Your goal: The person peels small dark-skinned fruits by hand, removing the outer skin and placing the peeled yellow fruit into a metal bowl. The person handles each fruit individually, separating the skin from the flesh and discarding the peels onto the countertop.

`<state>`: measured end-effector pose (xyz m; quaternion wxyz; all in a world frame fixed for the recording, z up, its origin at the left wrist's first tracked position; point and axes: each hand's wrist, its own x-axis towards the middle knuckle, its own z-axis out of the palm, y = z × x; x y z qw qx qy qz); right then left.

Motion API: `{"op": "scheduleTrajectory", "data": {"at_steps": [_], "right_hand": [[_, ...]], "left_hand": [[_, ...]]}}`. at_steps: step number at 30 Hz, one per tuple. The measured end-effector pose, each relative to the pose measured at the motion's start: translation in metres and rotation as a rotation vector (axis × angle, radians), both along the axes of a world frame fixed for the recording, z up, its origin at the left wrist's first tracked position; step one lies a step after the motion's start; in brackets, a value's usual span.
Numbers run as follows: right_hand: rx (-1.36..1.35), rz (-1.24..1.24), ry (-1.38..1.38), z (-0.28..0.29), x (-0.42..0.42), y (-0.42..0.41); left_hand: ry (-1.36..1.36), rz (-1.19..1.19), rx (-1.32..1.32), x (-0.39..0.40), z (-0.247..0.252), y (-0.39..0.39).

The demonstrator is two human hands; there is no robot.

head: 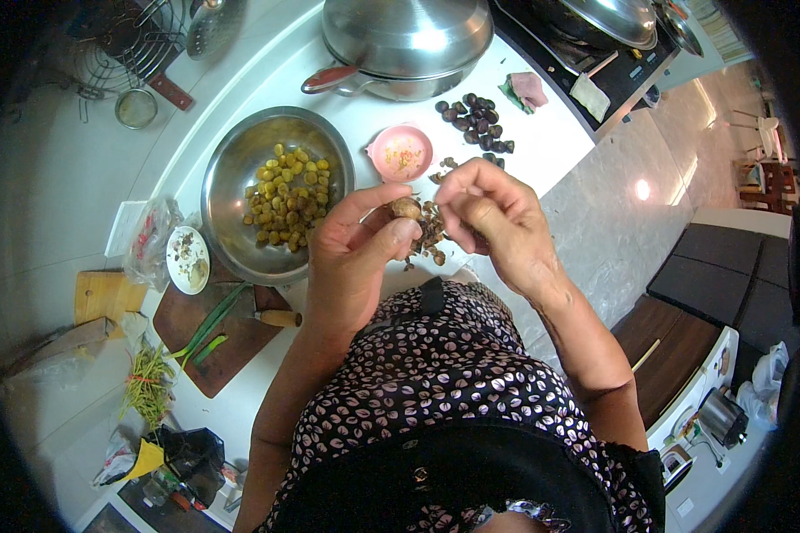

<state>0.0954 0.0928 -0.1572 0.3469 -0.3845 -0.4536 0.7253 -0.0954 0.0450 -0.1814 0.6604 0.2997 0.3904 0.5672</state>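
Between the thumb and fingers of my left hand (360,246) is a brown chestnut (407,208) with its dark shell off. My right hand (497,223) is just to the right of it, fingers curled in; whether they pinch a scrap of skin is hidden. Below both hands, brown shell pieces (432,233) lie scattered on the white counter. A large steel bowl (230,250) at the left holds many yellow peeled chestnuts (290,196). Dark unpeeled chestnuts (483,124) form a loose group beyond my right hand. Nearer the middle, a small pink bowl (400,136) contains orange and yellow crumbs.
A lidded steel pan (407,40) stands at the back, by a black cooktop (633,73) and a folded cloth (528,92). On the left are a white dish (200,241) with scraps, a brown cutting board (200,363), green onions (217,320), a wooden-handled knife (277,318) and bundled greens (147,386).
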Motion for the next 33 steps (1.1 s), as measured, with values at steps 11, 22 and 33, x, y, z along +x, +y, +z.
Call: {"op": "scheduleTrajectory", "data": {"at_steps": [11, 22, 33], "right_hand": [[0.454, 0.119, -0.358, 0.017, -0.002, 0.000], [0.594, 0.089, -0.435, 0.019, -0.006, -0.002], [-0.081, 0.143, 0.045, 0.010, -0.002, 0.000]], "left_hand": [[0.253, -0.062, 0.037, 0.000, 0.013, -0.005], [0.290, -0.173, 0.162, -0.002, 0.019, -0.002], [-0.010, -0.213, 0.094, -0.008, 0.005, 0.001]]}}
